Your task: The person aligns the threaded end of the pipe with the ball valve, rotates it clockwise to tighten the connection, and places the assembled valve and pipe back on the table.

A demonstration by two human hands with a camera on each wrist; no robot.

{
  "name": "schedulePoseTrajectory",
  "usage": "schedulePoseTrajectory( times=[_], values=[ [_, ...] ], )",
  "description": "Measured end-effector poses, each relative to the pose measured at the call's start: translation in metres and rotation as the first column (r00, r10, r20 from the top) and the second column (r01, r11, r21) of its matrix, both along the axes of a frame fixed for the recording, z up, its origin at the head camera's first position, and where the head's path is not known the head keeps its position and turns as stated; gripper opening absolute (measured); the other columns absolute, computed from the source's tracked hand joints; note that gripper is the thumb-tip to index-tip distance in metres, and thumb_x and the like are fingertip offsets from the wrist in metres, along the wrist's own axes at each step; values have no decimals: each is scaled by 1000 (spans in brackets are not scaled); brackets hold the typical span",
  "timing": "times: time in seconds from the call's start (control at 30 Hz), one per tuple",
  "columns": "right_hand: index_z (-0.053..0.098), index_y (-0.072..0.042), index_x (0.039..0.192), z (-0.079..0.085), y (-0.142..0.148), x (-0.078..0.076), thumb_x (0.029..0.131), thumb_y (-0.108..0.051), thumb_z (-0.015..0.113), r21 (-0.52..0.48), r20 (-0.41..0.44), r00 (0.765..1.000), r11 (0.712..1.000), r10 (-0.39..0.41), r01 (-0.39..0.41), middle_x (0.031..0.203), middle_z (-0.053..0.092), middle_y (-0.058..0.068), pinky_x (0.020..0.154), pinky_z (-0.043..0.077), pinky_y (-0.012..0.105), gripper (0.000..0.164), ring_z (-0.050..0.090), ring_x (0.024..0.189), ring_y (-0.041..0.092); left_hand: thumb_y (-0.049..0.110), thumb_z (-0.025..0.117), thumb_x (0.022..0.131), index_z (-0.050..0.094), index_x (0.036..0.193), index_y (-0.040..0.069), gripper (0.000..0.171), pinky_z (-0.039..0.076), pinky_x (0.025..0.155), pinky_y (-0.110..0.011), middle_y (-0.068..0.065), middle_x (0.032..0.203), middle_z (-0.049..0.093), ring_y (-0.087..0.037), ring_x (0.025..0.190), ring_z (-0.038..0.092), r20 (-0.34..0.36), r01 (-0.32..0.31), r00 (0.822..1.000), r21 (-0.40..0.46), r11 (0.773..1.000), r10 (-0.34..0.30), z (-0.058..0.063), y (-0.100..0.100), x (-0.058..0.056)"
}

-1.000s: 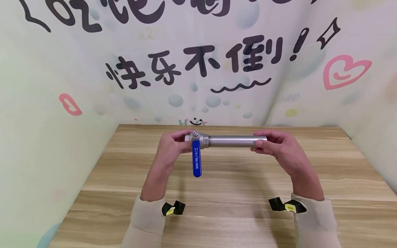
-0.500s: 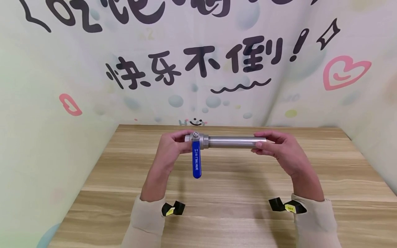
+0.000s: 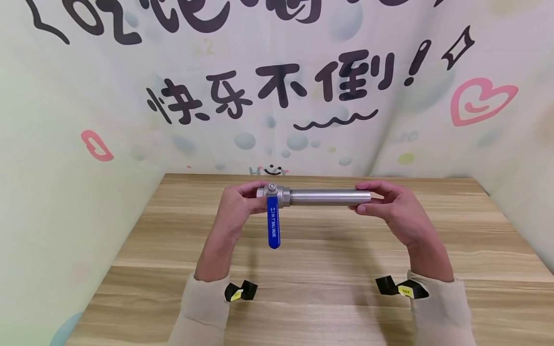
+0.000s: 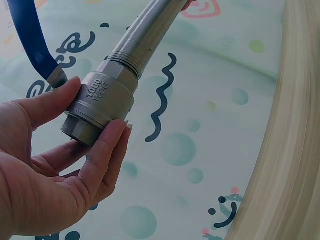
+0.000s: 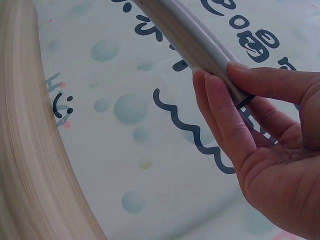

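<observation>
A steel ball valve (image 4: pixel 102 97) with a blue lever handle (image 3: pixel 273 223) is joined to a straight metal pipe (image 3: pixel 331 197) by a threaded end. My left hand (image 3: pixel 235 206) grips the valve body, thumb on one side and fingertips on the other. The lever hangs toward me, beside that hand's fingers. At the pipe's free end my right hand (image 3: pixel 396 209) pinches the tube between thumb and fingers, as the right wrist view shows closely. A few threads (image 4: pixel 125 60) show where the pipe meets the valve. Both pieces are held level above the table.
A wood-grain table (image 3: pixel 311 288) spreads below the hands. Behind it hangs a printed cloth (image 3: pixel 242 144) with black characters and pink hearts. Black straps with yellow labels sit at both sleeve cuffs (image 3: pixel 437 293).
My right thumb has slid down the pipe toward its lower side, with the fingers shifting around the end. The left hand and valve stay nearly in place.
</observation>
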State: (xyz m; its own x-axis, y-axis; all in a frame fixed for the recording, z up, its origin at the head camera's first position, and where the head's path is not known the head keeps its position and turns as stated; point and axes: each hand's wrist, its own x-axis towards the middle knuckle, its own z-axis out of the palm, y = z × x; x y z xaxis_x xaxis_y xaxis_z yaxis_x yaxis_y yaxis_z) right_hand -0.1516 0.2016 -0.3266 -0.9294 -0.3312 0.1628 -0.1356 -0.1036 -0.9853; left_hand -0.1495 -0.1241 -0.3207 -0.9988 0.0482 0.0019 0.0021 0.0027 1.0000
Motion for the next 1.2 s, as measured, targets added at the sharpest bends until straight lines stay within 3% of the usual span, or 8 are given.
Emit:
schedulePoseTrajectory(
  times=[0.2,0.6,0.97,1.2],
  values=[
    [67,-3,116,0,-1,0,82,13,67,18,-14,1000,1000,-23,23,102,69,5,81,58,29,37,72,84,20,-3,65,84,70,113,-2,30,60,75,-33,-14,101,65,-23,84,63,8,-2,1000,5,1000,1,0,0,0],
    [66,-4,118,3,-1,2,85,6,69,49,15,999,998,-38,37,98,70,6,81,58,28,35,72,83,21,-4,64,84,69,114,-3,30,60,76,-33,-16,103,64,-22,84,64,10,-5,1000,12,1000,5,1,-1,0],
    [62,5,119,4,-2,1,91,-2,65,-4,62,997,999,-48,49,100,68,7,83,58,30,29,72,84,21,-4,64,84,69,114,-3,30,60,76,-33,-15,102,64,-23,84,64,2,-3,1000,11,1000,3,1,-1,-1],
    [64,-1,120,4,-3,2,85,5,69,1,60,997,998,-56,56,100,68,6,83,58,28,36,72,85,20,-2,64,86,69,114,-3,29,59,75,-32,-14,101,64,-23,83,62,-10,-9,1000,-3,1000,9,1,-2,0]
  ],
)
